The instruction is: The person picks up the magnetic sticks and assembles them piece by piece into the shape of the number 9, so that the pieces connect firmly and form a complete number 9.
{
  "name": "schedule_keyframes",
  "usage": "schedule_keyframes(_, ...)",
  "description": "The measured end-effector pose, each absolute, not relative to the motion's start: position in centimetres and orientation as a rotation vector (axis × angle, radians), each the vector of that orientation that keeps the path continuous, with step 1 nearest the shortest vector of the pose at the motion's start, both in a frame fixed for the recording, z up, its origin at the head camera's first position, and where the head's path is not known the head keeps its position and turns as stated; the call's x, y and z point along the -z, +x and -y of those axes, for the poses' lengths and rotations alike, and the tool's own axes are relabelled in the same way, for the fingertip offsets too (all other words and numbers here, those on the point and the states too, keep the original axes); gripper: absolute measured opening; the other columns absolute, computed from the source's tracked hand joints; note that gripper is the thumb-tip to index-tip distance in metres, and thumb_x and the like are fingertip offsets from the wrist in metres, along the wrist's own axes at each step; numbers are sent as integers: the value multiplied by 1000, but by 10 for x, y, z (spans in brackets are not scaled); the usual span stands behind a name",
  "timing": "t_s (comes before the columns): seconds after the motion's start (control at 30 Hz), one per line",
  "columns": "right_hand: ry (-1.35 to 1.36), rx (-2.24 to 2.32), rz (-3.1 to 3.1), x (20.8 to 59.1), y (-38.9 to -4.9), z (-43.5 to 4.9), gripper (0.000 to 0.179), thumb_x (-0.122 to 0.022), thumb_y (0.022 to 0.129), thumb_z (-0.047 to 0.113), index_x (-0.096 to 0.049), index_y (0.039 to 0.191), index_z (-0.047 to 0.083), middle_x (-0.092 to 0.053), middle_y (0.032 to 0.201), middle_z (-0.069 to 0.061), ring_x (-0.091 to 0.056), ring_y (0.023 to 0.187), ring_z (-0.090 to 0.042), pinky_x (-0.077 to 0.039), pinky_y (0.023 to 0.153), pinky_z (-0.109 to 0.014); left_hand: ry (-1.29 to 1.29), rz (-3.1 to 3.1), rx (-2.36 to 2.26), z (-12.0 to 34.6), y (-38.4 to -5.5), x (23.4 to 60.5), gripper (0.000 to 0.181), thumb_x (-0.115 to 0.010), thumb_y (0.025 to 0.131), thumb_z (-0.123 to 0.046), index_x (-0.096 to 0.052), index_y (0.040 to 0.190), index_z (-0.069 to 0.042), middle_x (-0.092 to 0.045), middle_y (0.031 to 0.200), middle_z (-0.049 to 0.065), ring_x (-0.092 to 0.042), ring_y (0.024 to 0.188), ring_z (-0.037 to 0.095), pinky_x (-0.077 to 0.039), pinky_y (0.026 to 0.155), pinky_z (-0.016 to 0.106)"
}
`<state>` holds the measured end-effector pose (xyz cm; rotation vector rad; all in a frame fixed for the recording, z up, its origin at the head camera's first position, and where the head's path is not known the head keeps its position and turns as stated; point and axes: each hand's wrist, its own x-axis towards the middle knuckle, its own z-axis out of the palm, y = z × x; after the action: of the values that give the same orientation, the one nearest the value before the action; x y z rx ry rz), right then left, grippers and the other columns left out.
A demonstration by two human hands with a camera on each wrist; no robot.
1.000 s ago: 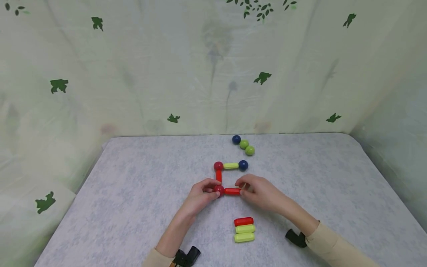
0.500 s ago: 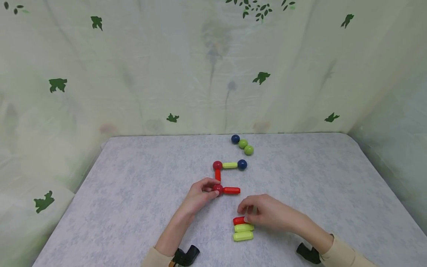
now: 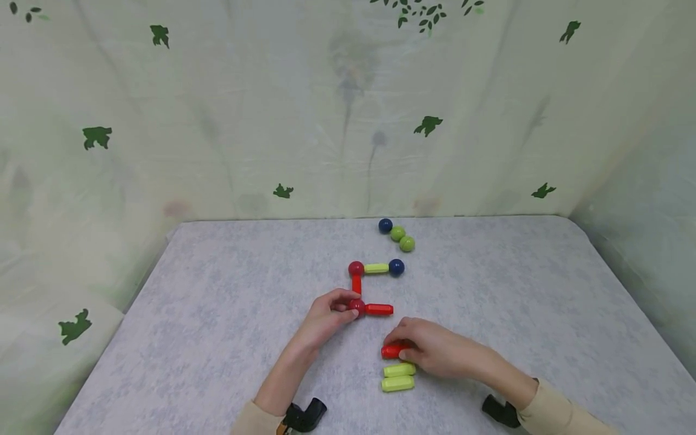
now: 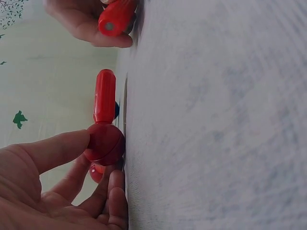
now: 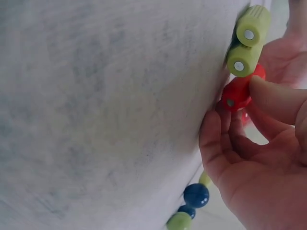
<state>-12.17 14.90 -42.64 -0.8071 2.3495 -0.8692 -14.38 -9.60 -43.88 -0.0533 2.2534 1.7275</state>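
My left hand [image 3: 325, 320] pinches a red ball [image 4: 104, 144] at the near corner of a joined shape. From that ball a red rod [image 3: 379, 309] points right, and another red rod [image 3: 356, 284] runs back to a second red ball [image 3: 356, 269]. A yellow-green rod [image 3: 376, 268] links this one to a dark blue ball [image 3: 396, 267]. Nearer the front, my right hand [image 3: 440, 349] pinches a loose red rod [image 5: 237, 93] between thumb and fingers. Two yellow-green rods [image 3: 399, 383] lie side by side just in front of it, with metal discs in their ends.
Behind the shape, a dark blue ball [image 3: 385, 226] and two green balls [image 3: 406, 243] sit in a row near the back edge of the table [image 3: 228, 254]. A pale curtain [image 3: 228, 109] with leaf prints hangs behind and at the sides.
My right hand has left the end of the joined red rod, come toward the front, and gripped the loose red rod, shifting it slightly off the yellow-green ones. The left hand stays put.
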Motion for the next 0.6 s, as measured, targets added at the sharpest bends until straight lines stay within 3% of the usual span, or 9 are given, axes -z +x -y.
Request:
schedule_keyframes(0.2, -726, 989, -2375, 429, -126, -164, 24, -59, 98, 9, -63, 116, 24, -57, 107, 13, -53, 97, -11, -48, 87, -35, -63, -2249, -1728, 95, -144, 438, 29, -66, 90, -7, -67, 119, -10, -59, 111, 8, -49, 100, 24, -43, 79, 33)
schedule_keyframes(0.37, -591, 1085, -2451, 431, -142, -170, 23, -60, 96, 7, -64, 117, 14, -62, 105, 5, -56, 95, -16, -48, 85, -39, -69, -2253, -1727, 95, -144, 438, 28, -66, 90, -6, -68, 118, -10, -59, 109, 8, -50, 98, 24, -44, 80, 33)
schedule_keyframes(0.6, -461, 1227, -2469, 430, -167, -170, 25, -60, 96, 6, -63, 120, 1, -64, 104, -3, -58, 94, -19, -50, 82, -35, -75, -2245, -1725, 95, -144, 439, 29, -67, 90, -6, -68, 118, -10, -59, 109, 9, -50, 98, 24, -44, 79, 33)
